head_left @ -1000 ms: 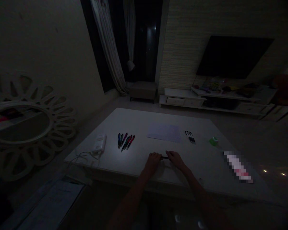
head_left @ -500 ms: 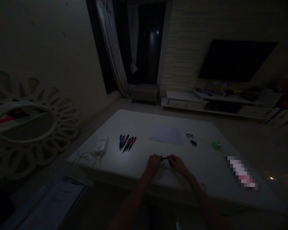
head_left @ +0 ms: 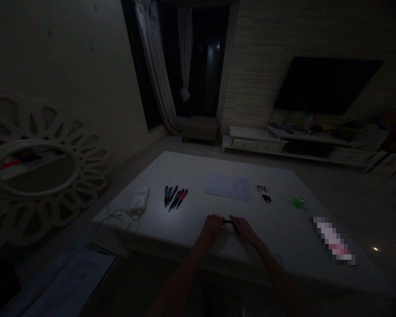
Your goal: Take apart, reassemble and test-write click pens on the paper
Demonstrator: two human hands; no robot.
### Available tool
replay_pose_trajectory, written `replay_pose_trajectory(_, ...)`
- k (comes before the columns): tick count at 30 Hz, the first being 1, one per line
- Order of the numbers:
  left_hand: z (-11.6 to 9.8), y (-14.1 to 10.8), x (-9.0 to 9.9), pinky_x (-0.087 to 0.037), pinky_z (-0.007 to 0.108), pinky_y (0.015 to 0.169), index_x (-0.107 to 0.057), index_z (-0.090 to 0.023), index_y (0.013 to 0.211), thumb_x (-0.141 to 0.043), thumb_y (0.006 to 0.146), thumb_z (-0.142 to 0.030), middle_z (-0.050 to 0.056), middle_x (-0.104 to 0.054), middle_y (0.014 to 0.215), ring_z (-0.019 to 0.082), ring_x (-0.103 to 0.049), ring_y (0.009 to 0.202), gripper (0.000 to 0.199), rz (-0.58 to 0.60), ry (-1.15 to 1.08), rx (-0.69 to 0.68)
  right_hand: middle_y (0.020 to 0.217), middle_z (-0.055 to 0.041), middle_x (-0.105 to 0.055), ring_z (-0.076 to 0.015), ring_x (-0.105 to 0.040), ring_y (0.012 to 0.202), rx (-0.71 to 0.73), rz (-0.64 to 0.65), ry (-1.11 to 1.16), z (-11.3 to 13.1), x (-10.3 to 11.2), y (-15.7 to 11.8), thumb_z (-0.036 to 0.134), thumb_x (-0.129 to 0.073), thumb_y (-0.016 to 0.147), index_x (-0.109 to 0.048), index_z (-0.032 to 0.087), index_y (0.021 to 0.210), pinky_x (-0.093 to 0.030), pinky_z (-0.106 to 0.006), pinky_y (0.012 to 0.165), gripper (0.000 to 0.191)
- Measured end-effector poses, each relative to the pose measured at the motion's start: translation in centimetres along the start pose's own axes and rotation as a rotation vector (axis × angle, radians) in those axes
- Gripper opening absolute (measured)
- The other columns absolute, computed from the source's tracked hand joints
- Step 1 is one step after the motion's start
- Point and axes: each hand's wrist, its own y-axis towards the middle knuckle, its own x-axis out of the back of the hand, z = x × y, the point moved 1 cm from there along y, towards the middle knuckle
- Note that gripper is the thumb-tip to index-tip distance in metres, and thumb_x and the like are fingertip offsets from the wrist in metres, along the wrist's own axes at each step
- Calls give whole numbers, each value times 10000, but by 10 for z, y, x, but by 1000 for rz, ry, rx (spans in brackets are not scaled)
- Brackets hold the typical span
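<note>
A short dark pen (head_left: pixel 228 221) lies across the near part of the white table (head_left: pixel 191 169), mostly hidden by my hands. My left hand (head_left: pixel 213 230) pinches its left end, and my right hand (head_left: pixel 244 230) holds its right end. Farther off lie several coloured pens (head_left: pixel 176 197) in a loose row. A pale sheet of paper (head_left: pixel 228 186) rests to their right, and a small bunch of dark pens (head_left: pixel 264 194) lies beyond it. A green roll of tape (head_left: pixel 298 201) and a pixelated, blurred item (head_left: pixel 333 241) sit to the right.
A white power adapter (head_left: pixel 140 199) with a loose cable (head_left: pixel 119 215) lies at the table's left edge. A sunburst mirror (head_left: pixel 38 174) leans at the left. A low white TV cabinet (head_left: pixel 257 143) stands behind the table.
The view has shifted slightly, so the table sits a little lower and farther right in the frame. Both hands stay on the dark pen.
</note>
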Motion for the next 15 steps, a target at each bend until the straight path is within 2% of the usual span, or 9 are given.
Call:
replay_pose_trajectory(5, -1, 1, 0, -359, 322, 785, -555, -190, 945, -463, 910, -212, 32, -609, 896, 172, -536, 868, 101, -10, 2, 8, 529, 21, -494, -125, -448, 505, 22, -13, 65, 0, 1, -3, 674, -463, 729, -535, 175, 662, -337, -239, 499, 508)
replay_pose_trajectory(9, -2, 1, 1, -357, 320, 785, -548, -190, 966, -454, 913, -208, 32, -613, 906, 172, -534, 862, 109, -3, -4, -14, 482, 17, -452, -124, -428, 487, -2, 1, 27, 0, 1, -5, 677, -354, 787, -488, 181, 557, -322, -246, 492, 563)
replay_pose_trajectory(13, -1, 1, -3, -356, 320, 790, -543, -195, 965, -450, 916, -221, 32, -609, 903, 171, -535, 864, 108, -14, 2, -11, 527, 16, -498, -129, -456, 514, 38, 13, 49, 0, 0, -4, 678, -426, 756, -515, 182, 619, -345, -244, 512, 522)
replay_pose_trajectory(15, 0, 0, -5, -355, 321, 795, -540, -195, 965, -457, 914, -220, 34, -604, 901, 171, -536, 876, 101, -16, 10, -27, 498, 16, -472, -130, -445, 501, 26, 21, 18, -1, -1, -4, 681, -367, 781, -497, 183, 575, -337, -247, 506, 555)
